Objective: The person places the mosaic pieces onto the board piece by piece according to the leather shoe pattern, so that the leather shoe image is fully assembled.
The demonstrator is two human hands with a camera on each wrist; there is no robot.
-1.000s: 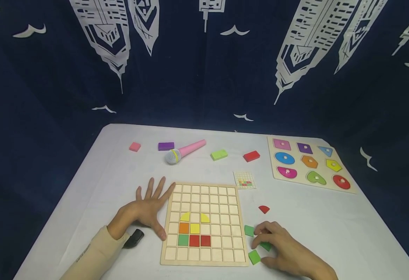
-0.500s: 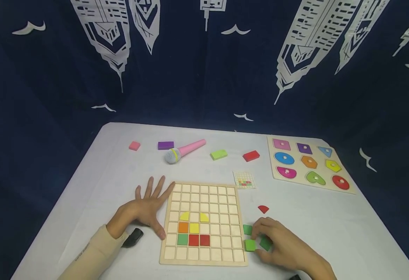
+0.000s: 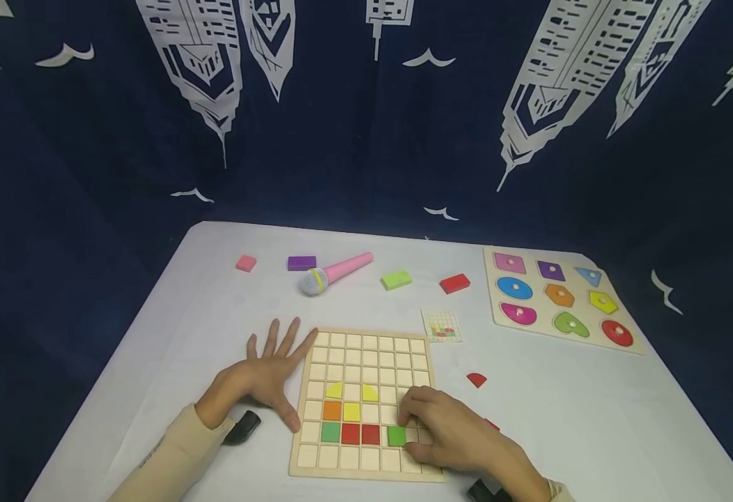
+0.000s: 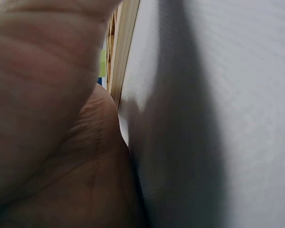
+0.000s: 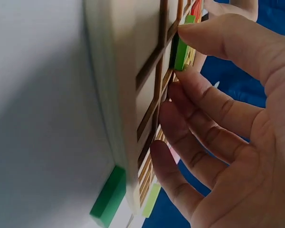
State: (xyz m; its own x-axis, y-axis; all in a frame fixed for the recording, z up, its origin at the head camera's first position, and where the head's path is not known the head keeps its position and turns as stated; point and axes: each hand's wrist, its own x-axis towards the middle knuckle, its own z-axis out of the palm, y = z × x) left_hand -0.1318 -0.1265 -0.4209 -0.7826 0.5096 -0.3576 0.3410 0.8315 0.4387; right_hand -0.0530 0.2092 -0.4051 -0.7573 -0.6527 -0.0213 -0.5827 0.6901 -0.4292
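While the right hand [image 3: 451, 436] pinches a green square tile [image 3: 396, 436] between thumb and fingertips [image 5: 190, 76] and holds it over a cell of the wooden grid board [image 3: 366, 348], just right of the two red tiles [image 3: 361, 434] in the second row from the near edge, the tile looks only partly seated; the right wrist view shows it standing proud of the lattice. If it comes down skewed, a corner could catch on a divider and jam, or the tile could pop out on release. The left hand [image 3: 265, 376] lies flat on the white table [image 3: 203, 307] with fingers spread wide, its forefinger and thumb touching the board's left edge; should that bracing slacken, a sideways push from the right could slide the board. Another risk is the heel of the right hand brushing the spare green tile [image 5: 109, 197] beside the board's right edge and knocking it away
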